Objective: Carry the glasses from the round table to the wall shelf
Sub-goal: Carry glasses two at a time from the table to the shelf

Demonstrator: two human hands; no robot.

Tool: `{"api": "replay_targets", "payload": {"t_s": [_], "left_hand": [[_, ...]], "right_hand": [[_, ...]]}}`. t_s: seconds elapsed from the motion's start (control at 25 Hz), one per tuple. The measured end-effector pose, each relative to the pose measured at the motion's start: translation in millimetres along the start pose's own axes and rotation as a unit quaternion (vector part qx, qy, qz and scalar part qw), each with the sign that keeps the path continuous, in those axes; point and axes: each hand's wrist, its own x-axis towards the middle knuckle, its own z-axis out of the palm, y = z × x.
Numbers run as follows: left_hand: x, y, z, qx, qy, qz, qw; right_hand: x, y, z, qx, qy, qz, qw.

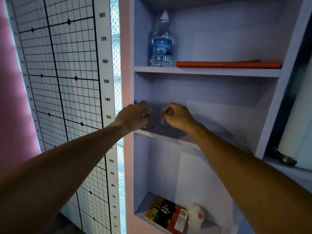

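left hand point(135, 115): reaching into the middle bay of the wall shelf point(207, 71), fingers curling around the left glass point(150, 115), grasping it at mid-height
right hand point(179, 116): gripping the right glass point(162, 115), fingertips pinching in at its rim side
glasses: sitting side by side between the two hands, near touching; bases looking to be resting on the shelf board just under the grips, contact too blurred to confirm
shelf board: running under both wrists, front edge just below the hands
water bottle point(161, 41): standing upright one bay above the left grip
orange book point(228, 64): lying flat above and right of the right grip, same bay as the bottle
paperback point(166, 215): lying flat in the bay well below both grips
height chart point(59, 81): hanging on the wall left of the left forearm
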Motion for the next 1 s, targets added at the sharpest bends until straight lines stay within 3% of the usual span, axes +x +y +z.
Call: {"api": "replay_targets", "payload": {"t_s": [0.2,0.32,0.64,1.0], "left_hand": [[1,-1,9,0.082,0.082,0.024,0.993],[-1,-3,8,0.076,0.106,0.022,0.991],[0,-10,18,0.150,0.115,0.113,0.975],[4,-8,31,0.172,0.109,0.110,0.973]], "right_hand": [[31,13,18,0.058,0.041,-0.003,0.997],[47,17,26,0.078,0.064,0.014,0.995],[66,24,41,0.033,0.077,-0.013,0.996],[52,27,30,0.051,0.017,-0.004,0.999]]}}
